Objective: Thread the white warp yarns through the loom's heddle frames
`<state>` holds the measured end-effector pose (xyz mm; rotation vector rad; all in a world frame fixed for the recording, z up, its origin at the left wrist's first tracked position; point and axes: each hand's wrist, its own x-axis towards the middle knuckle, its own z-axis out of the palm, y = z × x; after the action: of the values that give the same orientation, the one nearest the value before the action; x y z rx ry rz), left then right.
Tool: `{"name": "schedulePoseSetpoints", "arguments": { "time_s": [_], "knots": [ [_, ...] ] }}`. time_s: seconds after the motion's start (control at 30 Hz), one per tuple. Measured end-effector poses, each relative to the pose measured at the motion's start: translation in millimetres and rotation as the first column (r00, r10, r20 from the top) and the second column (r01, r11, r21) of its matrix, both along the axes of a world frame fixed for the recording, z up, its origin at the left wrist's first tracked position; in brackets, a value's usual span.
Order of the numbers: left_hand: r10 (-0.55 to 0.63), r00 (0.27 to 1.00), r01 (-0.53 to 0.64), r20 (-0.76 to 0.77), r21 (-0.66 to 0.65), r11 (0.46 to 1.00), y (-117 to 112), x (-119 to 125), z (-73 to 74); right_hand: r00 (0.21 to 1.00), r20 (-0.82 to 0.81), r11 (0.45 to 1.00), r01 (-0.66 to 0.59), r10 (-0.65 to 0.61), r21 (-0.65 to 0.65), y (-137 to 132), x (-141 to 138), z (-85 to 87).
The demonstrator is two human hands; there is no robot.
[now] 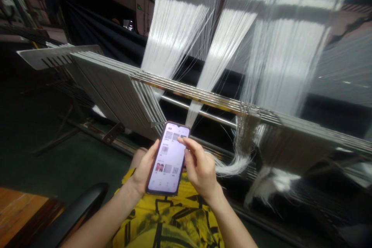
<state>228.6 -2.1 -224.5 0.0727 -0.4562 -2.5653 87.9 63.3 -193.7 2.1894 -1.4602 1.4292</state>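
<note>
While it is held above the lap, the slim dark-cased rectangular smartphone [167, 159] with a lit screen is pointed with its top end away from the body and tipped slightly to the right. Its long axis runs from the left wrist up towards the loom, and the screen is turned to the camera. The smartphone is grasped in the grip of the left hand [142, 175]: the palm is cupped behind the case and the thumb is laid along its left edge, while the other fingers are hidden. The grip of the right hand [201, 170] is left loose and unclenched, with nothing held; one fingertip [182, 140] is laid on the upper right of the screen and the rest are half curled. Both bare forearms are raised and angled inwards, so that the wrists converge. Beneath the grips a yellow black-printed garment [174, 221] is seen. Beyond them, grey metal heddle frames [122, 93] are ranged, with sheets of fine white threads [273, 58] drawn down into them.
</note>
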Motion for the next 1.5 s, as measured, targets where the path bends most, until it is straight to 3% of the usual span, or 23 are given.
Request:
{"name": "schedulePoseSetpoints", "arguments": {
  "time_s": [0.5,1.07,1.33,1.5],
  "knots": [
    [0.010,0.995,-0.011,0.098,0.009,1.000,1.3,1.2,0.6,1.000,-0.006,1.000,0.014,-0.014,-0.021,-1.3,0.5,-1.3],
    [-0.020,0.999,0.019,0.042,0.027,0.999,1.0,2.4,-3.9,0.997,-0.076,1.000,0.004,-0.004,0.001,-1.2,4.4,2.6],
    [-0.042,0.998,0.042,0.050,-0.004,0.999,1.9,2.7,-1.1,0.998,0.030,0.997,0.048,-0.047,-0.058,5.1,1.0,0.7],
    [0.006,0.998,-0.005,0.065,-0.012,1.000,3.5,2.6,2.0,0.998,0.057,0.999,0.029,-0.028,-0.018,7.3,0.5,-5.3]
  ]
}}
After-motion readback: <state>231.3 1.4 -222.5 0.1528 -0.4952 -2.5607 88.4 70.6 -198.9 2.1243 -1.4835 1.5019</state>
